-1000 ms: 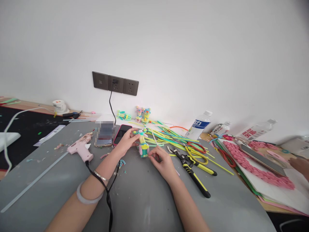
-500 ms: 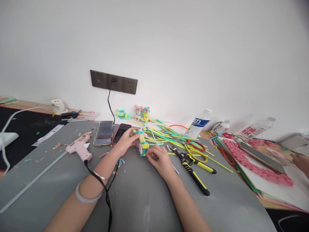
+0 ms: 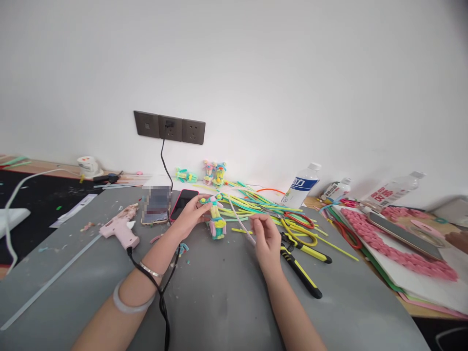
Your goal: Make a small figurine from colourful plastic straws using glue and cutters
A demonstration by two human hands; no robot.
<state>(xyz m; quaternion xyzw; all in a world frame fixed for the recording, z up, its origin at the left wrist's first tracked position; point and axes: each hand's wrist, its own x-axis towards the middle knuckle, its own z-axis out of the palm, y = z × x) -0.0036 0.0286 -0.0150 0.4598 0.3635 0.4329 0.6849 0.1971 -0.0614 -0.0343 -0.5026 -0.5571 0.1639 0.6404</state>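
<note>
Left hand (image 3: 188, 214) grips the top of a small colourful figure (image 3: 218, 225), which stands upright on the grey table (image 3: 219, 302), mid-table, just right of the phone (image 3: 185, 201). Right hand (image 3: 266, 236) pinches a thin pale strip (image 3: 239, 218) right of the figure. Pliers (image 3: 302, 273) lie just right of that wrist.

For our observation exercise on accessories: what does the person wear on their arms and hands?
Both arms are bare, with no sleeves or gloves in view. The left hand has a thick, pale translucent bangle and a thin silver-coloured bracelet at its wrist. The right hand wears nothing visible.
</note>
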